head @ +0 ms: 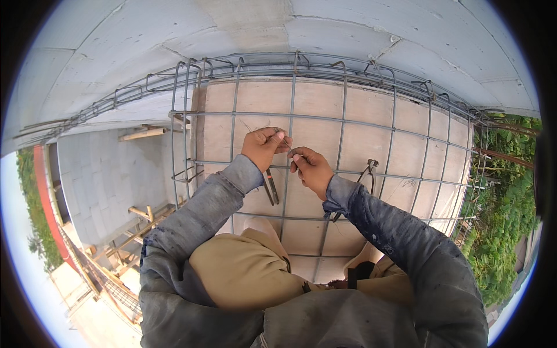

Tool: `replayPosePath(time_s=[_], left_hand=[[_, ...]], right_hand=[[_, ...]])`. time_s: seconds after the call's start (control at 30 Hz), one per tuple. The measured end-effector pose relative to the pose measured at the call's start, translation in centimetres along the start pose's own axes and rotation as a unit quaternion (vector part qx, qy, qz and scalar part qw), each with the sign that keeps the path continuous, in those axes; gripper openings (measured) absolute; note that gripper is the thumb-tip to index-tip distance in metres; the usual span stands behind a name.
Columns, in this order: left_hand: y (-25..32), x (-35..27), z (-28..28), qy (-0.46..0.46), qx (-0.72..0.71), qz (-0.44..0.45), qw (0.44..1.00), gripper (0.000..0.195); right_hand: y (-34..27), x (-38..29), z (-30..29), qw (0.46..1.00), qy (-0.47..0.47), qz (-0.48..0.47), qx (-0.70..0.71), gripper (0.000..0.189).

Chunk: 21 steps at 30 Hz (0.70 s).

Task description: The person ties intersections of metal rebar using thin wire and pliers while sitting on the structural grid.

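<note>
My left hand (265, 145) pinches thin tie wire (286, 142) between thumb and fingers, above a grid of steel reinforcing bars (317, 116). Close beside it on the right, my right hand (310, 167) grips the lower part of the same wire. Thin loose wire ends stick out at the left hand. Below the left hand lies a tool with dark and orange handles (271, 187), its upper end hidden. Right of the right hand, metal pincers (372, 169) rest on the grid, their handles partly behind my sleeve.
Plywood panels (261, 95) lie under the bar grid. A long rebar cage (148, 82) runs along the grey block wall (243, 26). Left is a drop with timber poles (143, 134) and scaffolding below. Green foliage (500, 243) borders the right edge.
</note>
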<state>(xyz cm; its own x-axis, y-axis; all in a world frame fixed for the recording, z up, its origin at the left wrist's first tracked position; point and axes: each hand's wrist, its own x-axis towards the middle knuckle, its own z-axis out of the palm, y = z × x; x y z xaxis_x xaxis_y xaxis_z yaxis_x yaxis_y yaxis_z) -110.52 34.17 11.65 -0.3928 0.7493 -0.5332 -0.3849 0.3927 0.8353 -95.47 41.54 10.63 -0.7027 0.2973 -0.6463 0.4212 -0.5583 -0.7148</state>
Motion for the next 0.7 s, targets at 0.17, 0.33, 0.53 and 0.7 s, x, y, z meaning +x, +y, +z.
replayPosePath(time_s=[0.17,0.33,0.53,0.7], left_hand=[[-2.3,1.4,-0.3,0.008,-0.037,-0.080,0.996,0.022],[-2.3,3.3,1.0,0.023,0.003,-0.069,0.997,0.023],[-0.9,7.8,-2.3,-0.073,0.305,-0.058,0.948,0.022],[1.0,11.8,-5.2,-0.031,0.456,0.154,0.876,0.018]], right_hand=[[1.6,0.2,1.2,0.990,0.068,0.069,0.105,0.018],[3.0,0.7,1.2,0.965,0.129,0.033,0.226,0.016],[5.4,1.8,-2.6,0.955,0.196,0.065,0.214,0.014],[4.8,5.8,-4.4,0.954,0.224,0.107,0.167,0.016]])
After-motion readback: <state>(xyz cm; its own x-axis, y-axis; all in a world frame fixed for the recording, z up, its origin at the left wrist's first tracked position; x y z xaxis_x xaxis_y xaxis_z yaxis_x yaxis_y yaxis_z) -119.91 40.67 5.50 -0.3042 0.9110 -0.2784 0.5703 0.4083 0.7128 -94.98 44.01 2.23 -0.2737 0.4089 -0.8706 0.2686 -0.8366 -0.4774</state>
